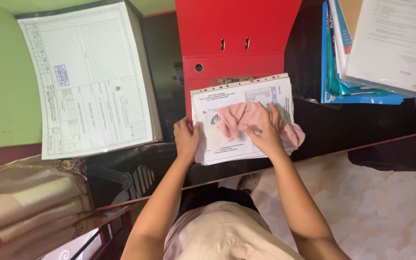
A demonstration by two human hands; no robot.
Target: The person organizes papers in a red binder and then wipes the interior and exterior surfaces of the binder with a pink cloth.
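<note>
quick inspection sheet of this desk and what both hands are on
surface: dark glossy desk, wood-edged, partly covered with papers
job's things: pink cloth lies on a stack of sleeved pages in an open red ring binder
clutter: large bound stack with a table-form sheet at left; pile of blue folders and sleeved papers at right
grippers: left hand rests on the stack's left edge; right hand presses on the cloth
cables: nothing seen
surroundings: green wall, draped beige curtain, pale marbled floor tiles
</note>
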